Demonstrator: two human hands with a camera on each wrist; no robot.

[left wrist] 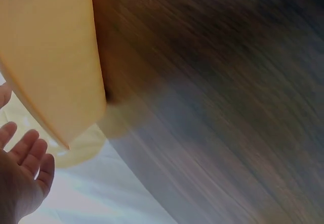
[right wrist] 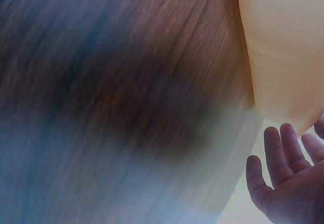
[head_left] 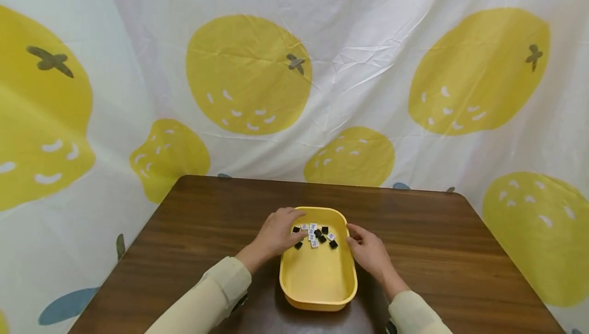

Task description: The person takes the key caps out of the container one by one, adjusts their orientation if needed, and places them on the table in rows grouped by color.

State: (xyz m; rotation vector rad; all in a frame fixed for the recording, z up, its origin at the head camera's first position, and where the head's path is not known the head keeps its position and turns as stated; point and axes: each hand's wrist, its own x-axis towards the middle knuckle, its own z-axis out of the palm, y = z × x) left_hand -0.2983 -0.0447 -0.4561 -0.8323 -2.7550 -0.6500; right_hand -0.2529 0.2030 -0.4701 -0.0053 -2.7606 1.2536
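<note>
Fingers loosely extended, the left hand [head_left: 278, 230] at ten o'clock and right hand [head_left: 370, 252] at two flank the yellow tray [head_left: 317, 275] on the desk [head_left: 211, 211], where an uneven nudge could scatter the tiles [head_left: 311, 237] grouped near twelve.

The bench [head_left: 437, 254] is brown wood, with dark and light lines running from left to right. Its far corners are round. One yellow tub [head_left: 317, 277] sits flat on it, about halfway between left and right. The tub's long sides go from near to far.
</note>
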